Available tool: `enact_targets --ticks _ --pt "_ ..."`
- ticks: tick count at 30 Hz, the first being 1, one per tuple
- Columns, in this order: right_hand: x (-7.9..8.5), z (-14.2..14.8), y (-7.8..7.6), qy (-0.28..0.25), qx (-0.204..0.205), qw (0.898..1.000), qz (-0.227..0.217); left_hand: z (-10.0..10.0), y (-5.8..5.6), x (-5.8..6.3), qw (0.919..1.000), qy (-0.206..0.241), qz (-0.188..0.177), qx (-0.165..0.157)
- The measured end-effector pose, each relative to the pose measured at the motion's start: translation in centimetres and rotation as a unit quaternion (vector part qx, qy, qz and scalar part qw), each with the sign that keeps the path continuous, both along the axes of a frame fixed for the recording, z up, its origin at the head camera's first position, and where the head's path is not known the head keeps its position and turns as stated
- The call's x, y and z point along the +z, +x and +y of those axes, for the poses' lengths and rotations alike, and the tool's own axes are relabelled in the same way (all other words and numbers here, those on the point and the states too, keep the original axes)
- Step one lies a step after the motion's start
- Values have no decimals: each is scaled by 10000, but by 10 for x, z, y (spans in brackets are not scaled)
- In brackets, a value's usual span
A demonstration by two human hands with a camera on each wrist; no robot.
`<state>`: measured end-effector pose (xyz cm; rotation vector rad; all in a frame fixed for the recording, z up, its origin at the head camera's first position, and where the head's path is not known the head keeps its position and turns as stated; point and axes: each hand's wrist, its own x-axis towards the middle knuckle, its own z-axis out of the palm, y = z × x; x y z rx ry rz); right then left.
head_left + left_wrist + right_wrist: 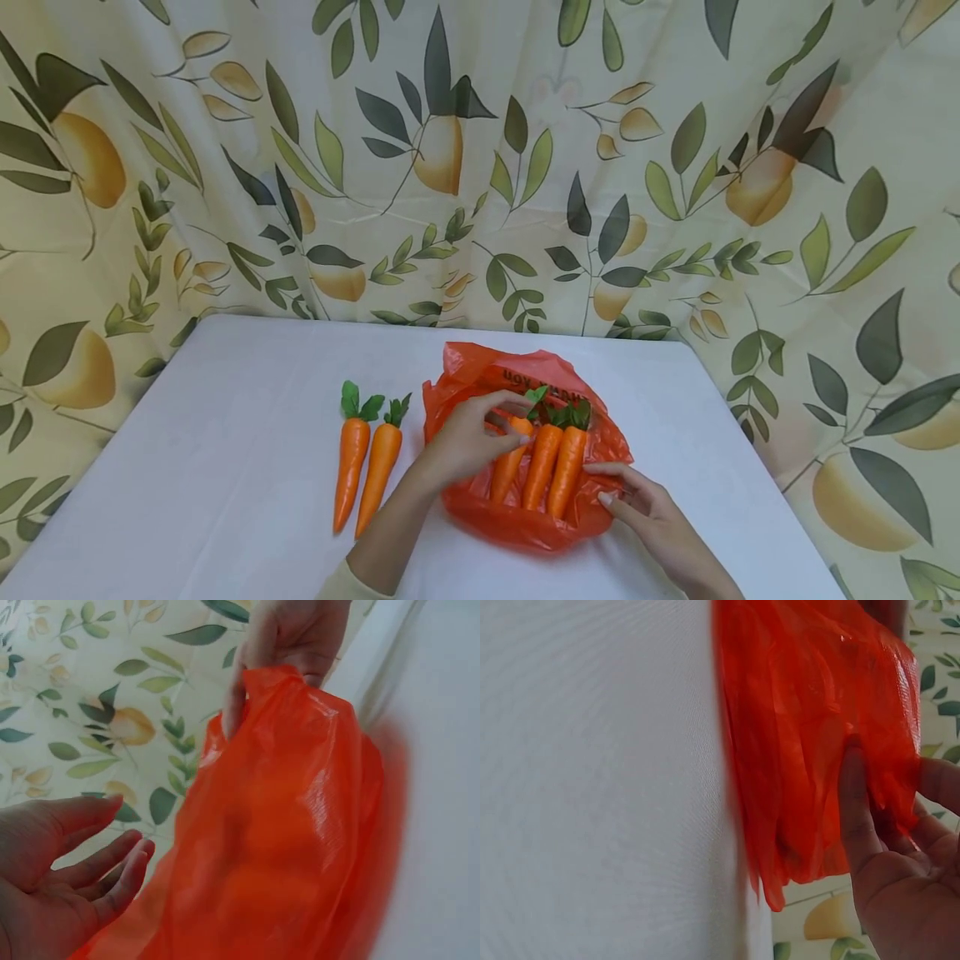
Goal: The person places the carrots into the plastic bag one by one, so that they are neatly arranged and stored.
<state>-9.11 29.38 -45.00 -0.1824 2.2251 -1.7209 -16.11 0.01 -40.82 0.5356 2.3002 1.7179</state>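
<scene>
In the head view a red plastic bag (525,533) lies with its mouth spread wide. Three glossy orange carrots with green leafy tops rest side by side on it: a left carrot (507,473), a middle carrot (542,468) and a right carrot (567,473). My left hand (472,433) is over the left carrot's top, fingers and thumb apart; in the left wrist view the left hand (75,877) shows loosely bent fingers with nothing between them. My right hand (648,512) holds the bag's right edge; in the right wrist view its thumb (857,799) presses the red plastic from outside.
Two more carrots, one at far left (351,471) and one beside it (380,471), lie on the white table (247,467) left of the bag, leaves pointing away. A curtain (480,167) printed with leaves and fruit hangs behind the table's back edge.
</scene>
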Motion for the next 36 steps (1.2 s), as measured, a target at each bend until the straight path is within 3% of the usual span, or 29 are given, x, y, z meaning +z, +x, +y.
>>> enact_targets --ticks 8,15,21,26,36 --pt "0 0 1 -71 44 9999 125 -36 11 7 9996 -117 238 55" --pt "-1 0 1 -135 105 9995 271 -85 21 5 9979 -120 531 362" --pt "0 -1 -1 -42 -11 10000 73 -127 27 -2 9953 -109 226 937" --pt "0 -1 -1 16 -83 9999 -78 -152 31 -10 9924 -37 -151 1221" --pt "1 -2 -3 20 -199 9994 -297 -182 34 -22 9879 -313 -106 1514"
